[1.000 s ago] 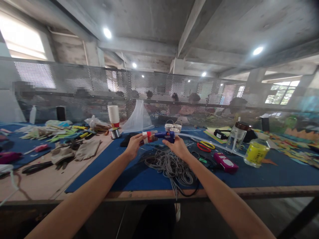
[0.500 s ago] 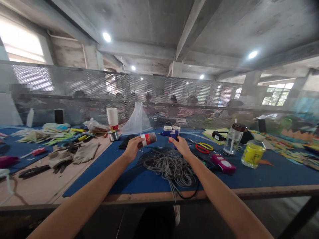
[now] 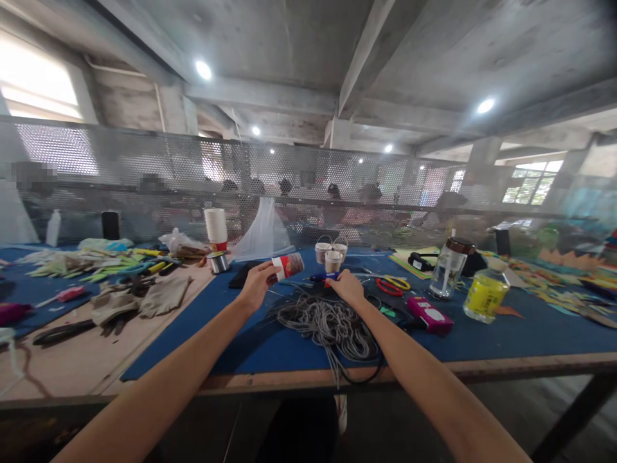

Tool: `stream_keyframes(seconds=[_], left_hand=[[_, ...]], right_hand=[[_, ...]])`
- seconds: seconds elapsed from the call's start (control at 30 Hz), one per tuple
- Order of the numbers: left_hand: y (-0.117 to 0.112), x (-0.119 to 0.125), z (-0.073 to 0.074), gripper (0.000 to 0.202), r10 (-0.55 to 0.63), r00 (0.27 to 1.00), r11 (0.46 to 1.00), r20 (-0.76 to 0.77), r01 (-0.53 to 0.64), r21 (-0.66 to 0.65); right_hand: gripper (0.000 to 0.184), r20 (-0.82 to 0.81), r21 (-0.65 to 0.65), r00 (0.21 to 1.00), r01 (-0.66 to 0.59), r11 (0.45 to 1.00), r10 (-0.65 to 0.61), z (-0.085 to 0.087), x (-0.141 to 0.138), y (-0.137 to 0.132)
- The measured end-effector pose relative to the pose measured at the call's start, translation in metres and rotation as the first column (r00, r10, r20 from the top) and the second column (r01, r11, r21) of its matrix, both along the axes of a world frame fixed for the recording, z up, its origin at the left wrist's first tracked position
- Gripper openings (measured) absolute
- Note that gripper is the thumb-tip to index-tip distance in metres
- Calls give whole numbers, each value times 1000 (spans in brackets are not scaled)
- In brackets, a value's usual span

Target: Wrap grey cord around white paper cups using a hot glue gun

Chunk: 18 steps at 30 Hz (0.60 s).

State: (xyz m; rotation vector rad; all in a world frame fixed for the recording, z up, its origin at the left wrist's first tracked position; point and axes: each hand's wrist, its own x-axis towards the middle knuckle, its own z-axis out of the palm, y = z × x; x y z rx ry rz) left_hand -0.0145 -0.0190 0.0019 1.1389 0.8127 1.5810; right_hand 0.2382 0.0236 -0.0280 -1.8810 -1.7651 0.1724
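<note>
My left hand (image 3: 256,285) is closed around a red and white paper cup (image 3: 288,266), tipped on its side above the blue mat. Part of the cup toward its right end looks greyish; I cannot make out what covers it. My right hand (image 3: 349,289) grips a blue glue gun (image 3: 319,277) low over the mat, its nozzle pointing left; the fingers hide its handle. A tangled heap of grey cord (image 3: 332,325) lies between my forearms. Just behind the glue gun stand three small pale buckets (image 3: 333,260) with thin handles.
Right of centre lie red and yellow-handled scissors (image 3: 393,285), a magenta device (image 3: 430,315), a clear tumbler (image 3: 448,270) and a yellow-labelled bottle (image 3: 486,294). At left are stacked paper cups (image 3: 215,226), a wire spool (image 3: 218,262) and work gloves (image 3: 164,296). A mesh partition (image 3: 299,170) runs behind.
My right hand has lowered the glue gun away from the cup toward the mat, bringing the front bucket into view. My left hand keeps the cup in nearly the same place.
</note>
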Motion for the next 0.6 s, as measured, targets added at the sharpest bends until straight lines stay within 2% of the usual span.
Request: stream_keyframes(seconds=[0.17,0.27,0.37,0.43,0.5,0.6], left_hand=[[2,0,-3,39,-34,999,999,-16,34,19],[3,1,-5,41,-59,998,998,-26,59,20],[2,1,-5,41,-65,997,997,-44,67,42],[2,1,-5,40,-64,997,996,-52,67,57],[3,0,-5,41,-64,997,996,-47,67,65],[4,-1,-5,42,-62,998,996,-31,64,70]], right_hand=[[39,34,16,999,-1,1000,0,0,-1,-5],[24,103,186,994,-48,981,30,7,-4,-10],[17,33,311,980,-198,930,198,20,-12,-15],[16,-120,292,913,-343,893,390,28,-24,-18],[18,-293,246,787,-488,838,544,31,-40,-21],[35,-535,152,613,-607,780,581,24,-65,-26]])
